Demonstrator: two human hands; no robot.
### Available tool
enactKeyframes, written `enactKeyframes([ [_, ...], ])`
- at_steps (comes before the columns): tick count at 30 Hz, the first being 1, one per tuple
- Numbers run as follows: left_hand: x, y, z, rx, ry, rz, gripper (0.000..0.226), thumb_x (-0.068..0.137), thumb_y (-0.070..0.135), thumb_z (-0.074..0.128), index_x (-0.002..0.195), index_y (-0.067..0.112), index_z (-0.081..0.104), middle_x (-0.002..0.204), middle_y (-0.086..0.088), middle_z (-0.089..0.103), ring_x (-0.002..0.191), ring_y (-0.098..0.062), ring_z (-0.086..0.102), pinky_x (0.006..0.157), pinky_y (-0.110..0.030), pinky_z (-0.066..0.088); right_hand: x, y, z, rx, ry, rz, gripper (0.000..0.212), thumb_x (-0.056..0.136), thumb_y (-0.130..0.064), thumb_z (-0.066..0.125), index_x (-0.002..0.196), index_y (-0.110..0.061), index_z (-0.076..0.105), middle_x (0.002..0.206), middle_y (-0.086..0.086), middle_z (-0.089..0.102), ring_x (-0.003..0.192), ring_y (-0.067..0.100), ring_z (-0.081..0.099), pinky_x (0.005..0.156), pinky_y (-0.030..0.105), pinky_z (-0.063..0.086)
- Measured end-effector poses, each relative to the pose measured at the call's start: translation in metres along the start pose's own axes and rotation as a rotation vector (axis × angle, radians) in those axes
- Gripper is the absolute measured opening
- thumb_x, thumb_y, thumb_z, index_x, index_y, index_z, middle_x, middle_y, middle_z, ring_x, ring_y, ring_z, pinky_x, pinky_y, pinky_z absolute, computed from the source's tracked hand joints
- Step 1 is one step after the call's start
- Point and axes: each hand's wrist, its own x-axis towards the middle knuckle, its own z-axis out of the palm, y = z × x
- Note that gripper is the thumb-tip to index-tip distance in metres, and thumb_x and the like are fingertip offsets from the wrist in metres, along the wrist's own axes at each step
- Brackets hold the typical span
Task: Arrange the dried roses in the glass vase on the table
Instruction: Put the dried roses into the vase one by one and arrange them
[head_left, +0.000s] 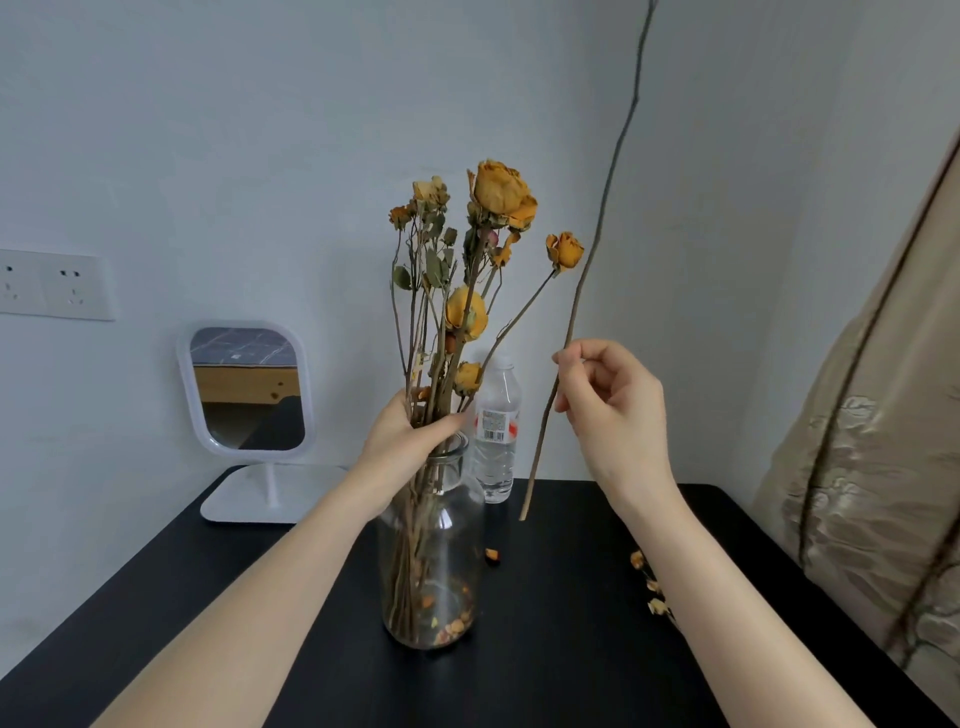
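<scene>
Most roses (467, 312) already stand in the vase (431, 545) on the desk (571, 649), left hand (405, 436) gripping them at its mouth; right hand (613, 405) pinches one long stem (545, 431) (top out of view) beside the vase, not yet in.

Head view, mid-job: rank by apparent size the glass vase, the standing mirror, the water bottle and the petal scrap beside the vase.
1. The mirror and the glass vase look about alike; the vase is nearer, so they stay unranked.
2. The water bottle.
3. The petal scrap.
</scene>
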Motion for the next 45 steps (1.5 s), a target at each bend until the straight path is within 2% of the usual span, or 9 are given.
enactKeyframes([
  [4, 0.0, 0.001, -0.003, -0.055, -0.083, -0.03, 0.021, 0.077, 0.025, 0.073, 0.094, 0.028, 0.061, 0.088, 0.01, 0.069, 0.087, -0.008, 0.065, 0.068, -0.02, 0.046, 0.006, -0.001, 0.002, 0.021, 0.05, 0.001, 0.019, 0.094, -0.015, 0.048, 0.081, -0.024, 0.058, 0.06, -0.003, 0.054, 0.048, -0.001, 0.049, 0.048, 0.009, 0.037],
  [9, -0.002, 0.004, -0.008, -0.095, -0.205, -0.09, 0.034, 0.073, 0.026, 0.075, 0.103, 0.026, 0.059, 0.099, 0.004, 0.07, 0.097, -0.015, 0.064, 0.089, -0.035, 0.049, 0.008, 0.0, 0.008, -0.011, 0.075, -0.005, 0.021, 0.095, -0.015, 0.047, 0.081, -0.027, 0.055, 0.06, -0.007, 0.056, 0.049, -0.003, 0.051, 0.05, 0.012, 0.04],
  [14, -0.011, 0.005, -0.014, -0.116, -0.258, -0.049, 0.059, 0.051, 0.049, 0.076, 0.104, 0.03, 0.06, 0.098, 0.01, 0.072, 0.097, -0.008, 0.065, 0.086, -0.029, 0.049, 0.014, -0.003, 0.014, 0.003, 0.062, -0.008, 0.019, 0.096, -0.018, 0.047, 0.081, -0.026, 0.054, 0.058, -0.008, 0.058, 0.045, 0.001, 0.048, 0.045, 0.013, 0.04],
  [17, -0.018, 0.001, -0.02, -0.118, -0.284, -0.013, 0.059, 0.052, 0.051, 0.075, 0.106, 0.035, 0.055, 0.097, 0.022, 0.07, 0.091, 0.006, 0.063, 0.072, -0.012, 0.049, 0.018, -0.005, 0.018, 0.008, 0.057, -0.021, 0.018, 0.096, -0.019, 0.046, 0.08, -0.026, 0.053, 0.059, -0.007, 0.058, 0.045, 0.0, 0.048, 0.045, 0.011, 0.039],
  [22, -0.026, -0.011, -0.023, 0.014, -0.289, 0.001, 0.077, 0.048, 0.056, 0.08, 0.115, 0.047, 0.043, 0.111, 0.024, 0.059, 0.099, 0.008, 0.057, 0.081, -0.015, 0.042, 0.02, -0.005, 0.026, 0.02, 0.05, -0.031, 0.02, 0.096, -0.018, 0.046, 0.079, -0.028, 0.05, 0.059, -0.006, 0.058, 0.045, 0.001, 0.048, 0.046, 0.011, 0.039],
  [26, -0.029, -0.025, -0.021, 0.102, -0.276, 0.011, 0.101, 0.049, 0.055, 0.083, 0.133, 0.041, 0.029, 0.12, 0.027, 0.049, 0.107, 0.006, 0.05, 0.091, -0.018, 0.038, 0.018, 0.0, 0.033, -0.005, 0.021, -0.035, 0.018, 0.096, -0.018, 0.046, 0.08, -0.026, 0.05, 0.06, -0.005, 0.058, 0.046, 0.001, 0.048, 0.047, 0.011, 0.039],
  [31, -0.033, -0.028, -0.019, 0.105, -0.252, 0.023, 0.073, 0.049, 0.057, 0.079, 0.109, 0.053, 0.038, 0.101, 0.04, 0.054, 0.093, 0.027, 0.049, 0.064, 0.0, 0.042, 0.014, 0.003, 0.036, -0.014, 0.0, -0.051, 0.018, 0.096, -0.018, 0.046, 0.081, -0.026, 0.049, 0.06, -0.006, 0.057, 0.048, 0.002, 0.049, 0.047, 0.014, 0.041],
  [36, -0.032, -0.032, -0.017, 0.096, -0.223, 0.012, 0.06, 0.057, 0.051, 0.08, 0.108, 0.046, 0.049, 0.109, 0.023, 0.061, 0.102, 0.004, 0.056, 0.082, -0.015, 0.043, 0.012, -0.002, 0.041, 0.017, -0.049, -0.088, 0.019, 0.096, -0.017, 0.046, 0.081, -0.028, 0.05, 0.06, -0.008, 0.057, 0.05, 0.0, 0.053, 0.05, 0.011, 0.043],
  [45, -0.034, -0.033, -0.015, 0.079, -0.2, -0.001, 0.052, 0.064, 0.042, 0.08, 0.105, 0.046, 0.048, 0.11, 0.023, 0.06, 0.104, 0.002, 0.055, 0.089, -0.022, 0.043, 0.0, 0.008, 0.048, -0.112, -0.162, -0.076, 0.006, 0.093, -0.016, 0.053, 0.089, -0.019, 0.056, 0.066, -0.002, 0.064, 0.054, 0.004, 0.056, 0.051, 0.012, 0.047],
])
